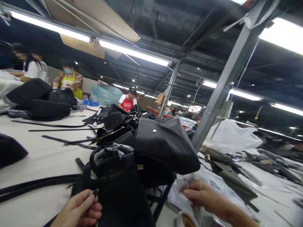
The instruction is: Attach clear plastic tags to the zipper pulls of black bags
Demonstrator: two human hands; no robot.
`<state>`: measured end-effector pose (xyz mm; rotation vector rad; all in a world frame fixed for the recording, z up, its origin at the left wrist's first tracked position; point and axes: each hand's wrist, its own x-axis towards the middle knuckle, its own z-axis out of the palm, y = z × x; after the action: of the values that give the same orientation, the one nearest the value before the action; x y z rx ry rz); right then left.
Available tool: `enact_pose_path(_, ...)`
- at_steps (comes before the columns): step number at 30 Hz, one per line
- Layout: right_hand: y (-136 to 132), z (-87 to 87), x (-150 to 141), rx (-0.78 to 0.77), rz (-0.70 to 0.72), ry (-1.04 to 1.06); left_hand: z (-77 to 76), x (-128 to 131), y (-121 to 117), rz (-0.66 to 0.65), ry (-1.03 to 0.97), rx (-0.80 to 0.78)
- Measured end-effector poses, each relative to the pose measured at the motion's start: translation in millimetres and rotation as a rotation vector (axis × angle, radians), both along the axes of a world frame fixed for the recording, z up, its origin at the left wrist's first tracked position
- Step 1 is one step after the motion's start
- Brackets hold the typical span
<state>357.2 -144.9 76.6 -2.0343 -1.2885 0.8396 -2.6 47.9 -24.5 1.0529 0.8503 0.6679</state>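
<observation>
Fingers of left hand (79,209): pinched on small dark tab (95,193) with gold glint, against bag (125,201). Fingers of right hand (205,194): narrow, at white sheet (177,195); blurred, cannot tell whether gripped. Bag: black, plain-fronted, looped handle, grey-white wrapping (123,147) showing at top; on surface (54,157), between the hands. Cup (181,220): below right hand, brown inside. Second bag (165,142): black, gold stud (154,130), just behind first.

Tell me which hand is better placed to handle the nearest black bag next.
Probably the left hand: it pinches a small dark piece at the left edge of the black bag. The right hand is off the bag's other side, at crumpled white material.
</observation>
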Motion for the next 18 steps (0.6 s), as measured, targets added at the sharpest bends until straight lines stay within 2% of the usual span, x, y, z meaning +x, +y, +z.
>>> enact_pose_path(1,-3,0.8,-21,0.038,0.032,0.221,3.2,-1,-3,0.003,-0.012,0.002)
enact_pose_path(3,-1,-0.8,-64,0.080,0.079,0.517,10.2,-3,-9,0.004,-0.026,0.014)
enact_pose_path(6,19,-10.4,-122,0.028,0.195,0.685,18.4,-5,-19,-0.018,-0.044,0.030)
enact_pose_path(8,39,-20.0,-154,-0.013,0.274,0.695,21.3,-7,-22,-0.019,-0.047,0.026)
enact_pose_path(12,78,-37.2,-205,-0.118,0.360,0.580,25.0,-12,-25,-0.019,-0.064,-0.006)
enact_pose_path(15,98,-45.5,-224,-0.219,0.363,0.462,28.2,-15,-26,-0.027,-0.087,-0.032)
enact_pose_path(18,110,-50.8,-231,-0.221,0.315,0.383,30.2,-16,-27,-0.028,-0.079,-0.044)
